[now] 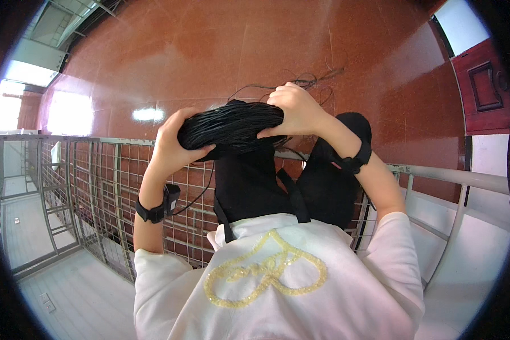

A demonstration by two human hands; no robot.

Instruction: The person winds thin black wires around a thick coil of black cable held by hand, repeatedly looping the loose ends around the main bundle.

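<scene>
A thick bundle of black cord [230, 128] lies crosswise above my lap, its many strands running side by side. My left hand [174, 141] grips its left end, thumb below and fingers over the top. At the other end my right hand [294, 110] is closed round the bundle, the thumb beneath it. Loose strands of the same dark cord [306, 82] trail from behind my right hand onto the floor in thin loops. The undersides of the bundle and some fingertips are hidden.
I sit on a metal frame with a wire grid [133, 192]. A pale rail [459, 177] runs off to the right. Beyond my knees spreads a shiny red-brown floor [209, 51]. A dark red door [481, 85] stands at the far right. Black bands [354, 161] circle my forearms.
</scene>
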